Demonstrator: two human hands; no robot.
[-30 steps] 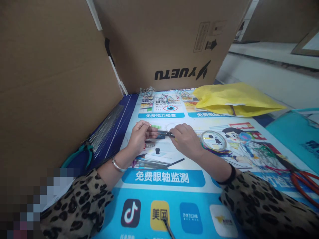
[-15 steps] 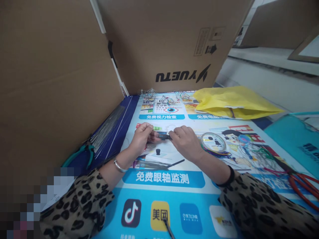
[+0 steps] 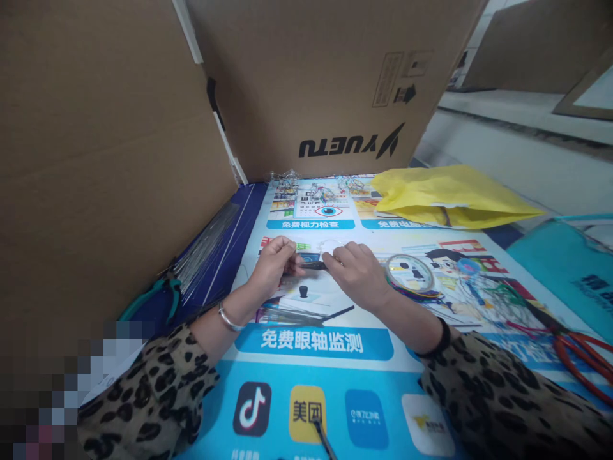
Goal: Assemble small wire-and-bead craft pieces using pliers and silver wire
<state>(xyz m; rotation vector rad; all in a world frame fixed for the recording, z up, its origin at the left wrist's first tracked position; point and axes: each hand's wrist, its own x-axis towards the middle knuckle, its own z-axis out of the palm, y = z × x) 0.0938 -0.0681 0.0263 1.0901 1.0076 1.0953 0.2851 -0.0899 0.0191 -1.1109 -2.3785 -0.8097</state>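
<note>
Over the printed sheet, both of my hands are raised close together, with a dark, thin bundle of strands stretched between them. My left hand pinches its left end between thumb and fingertips. The fingers of my right hand are closed round the other end, hiding it. I cannot make out exactly what the bundle is. A thin pale loop shows just behind it. Below my hands lie several loose grey wires. Right of my right hand is a round ring with coloured threads along its lower edge.
Teal-handled pliers and a sheaf of thin wires lie at the left by a cardboard wall. Red-handled scissors, a green-and-clear thread tangle, a yellow bag and a teal bag are at the right.
The dark bundle between my fingers has turned slightly and looks thinner now. Both hands stay in nearly the same place.
</note>
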